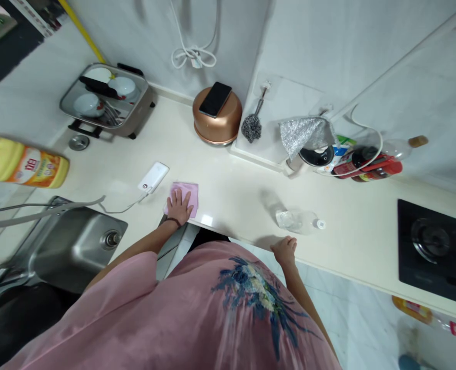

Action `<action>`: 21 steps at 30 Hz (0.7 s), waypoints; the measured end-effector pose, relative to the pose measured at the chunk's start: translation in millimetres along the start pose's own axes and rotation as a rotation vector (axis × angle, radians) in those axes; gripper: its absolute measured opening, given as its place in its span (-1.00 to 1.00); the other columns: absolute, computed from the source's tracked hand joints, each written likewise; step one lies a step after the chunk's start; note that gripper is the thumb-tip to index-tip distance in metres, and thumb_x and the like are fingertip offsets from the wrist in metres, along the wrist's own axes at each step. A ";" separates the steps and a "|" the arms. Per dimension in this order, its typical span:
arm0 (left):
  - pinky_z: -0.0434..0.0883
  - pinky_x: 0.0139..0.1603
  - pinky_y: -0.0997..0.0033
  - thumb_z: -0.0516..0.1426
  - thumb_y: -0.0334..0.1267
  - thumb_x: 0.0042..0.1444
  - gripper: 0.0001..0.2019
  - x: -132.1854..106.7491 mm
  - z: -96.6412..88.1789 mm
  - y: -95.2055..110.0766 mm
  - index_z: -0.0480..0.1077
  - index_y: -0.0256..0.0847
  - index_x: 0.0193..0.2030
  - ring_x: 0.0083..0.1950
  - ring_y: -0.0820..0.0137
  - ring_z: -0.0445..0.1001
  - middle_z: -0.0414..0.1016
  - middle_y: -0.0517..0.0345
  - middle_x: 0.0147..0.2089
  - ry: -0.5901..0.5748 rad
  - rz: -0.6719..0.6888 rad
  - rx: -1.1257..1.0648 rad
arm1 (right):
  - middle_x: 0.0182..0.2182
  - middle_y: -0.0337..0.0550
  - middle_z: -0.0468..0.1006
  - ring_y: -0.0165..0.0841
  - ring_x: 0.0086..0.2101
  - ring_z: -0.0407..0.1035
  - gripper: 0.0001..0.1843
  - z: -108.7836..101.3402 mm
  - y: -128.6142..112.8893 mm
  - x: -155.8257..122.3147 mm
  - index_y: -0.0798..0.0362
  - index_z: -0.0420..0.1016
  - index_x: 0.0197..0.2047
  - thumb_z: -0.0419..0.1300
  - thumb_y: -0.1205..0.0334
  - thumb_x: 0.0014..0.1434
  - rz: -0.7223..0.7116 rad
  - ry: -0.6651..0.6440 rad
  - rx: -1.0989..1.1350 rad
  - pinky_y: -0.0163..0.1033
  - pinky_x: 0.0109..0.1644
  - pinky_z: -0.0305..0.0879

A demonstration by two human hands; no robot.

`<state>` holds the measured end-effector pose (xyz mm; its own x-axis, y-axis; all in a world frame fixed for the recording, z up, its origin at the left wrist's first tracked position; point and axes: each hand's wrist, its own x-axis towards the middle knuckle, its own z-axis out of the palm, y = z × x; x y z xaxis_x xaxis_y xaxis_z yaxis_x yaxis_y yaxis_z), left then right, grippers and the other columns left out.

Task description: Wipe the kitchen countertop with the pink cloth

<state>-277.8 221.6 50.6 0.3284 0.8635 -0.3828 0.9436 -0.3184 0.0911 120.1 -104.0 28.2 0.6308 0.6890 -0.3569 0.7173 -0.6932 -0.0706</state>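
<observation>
Cream countertop (231, 180) | left hand (179, 208), fingers spread, flat on pink cloth (194, 193), left of centre | right hand (284, 250) curled at edge, grip unclear | cloth laid down, coverage unclear, clear bottle (292, 221) lying right of centre

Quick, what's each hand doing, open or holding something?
Left hand: open, spread flat on the pink cloth.
Right hand: loosely curled by the edge of the counter, nothing visibly held.
</observation>
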 end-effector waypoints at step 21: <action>-0.11 0.66 -0.06 0.13 -0.13 0.35 -0.46 -22.0 53.7 238.8 0.41 0.07 0.46 0.71 0.19 -0.15 0.03 0.14 0.67 0.009 1.144 -0.165 | 0.40 0.75 0.12 0.40 0.44 -0.05 0.03 2.9 5.2 0.3 0.61 -0.02 0.47 0.08 -0.14 0.31 0.034 0.026 0.066 0.39 0.45 -0.02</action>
<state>-62.0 105.6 31.4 0.9943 0.1061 0.0077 0.0880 -0.8616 0.4999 123.1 -108.0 25.0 0.6624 0.6697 -0.3357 0.6751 -0.7279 -0.1201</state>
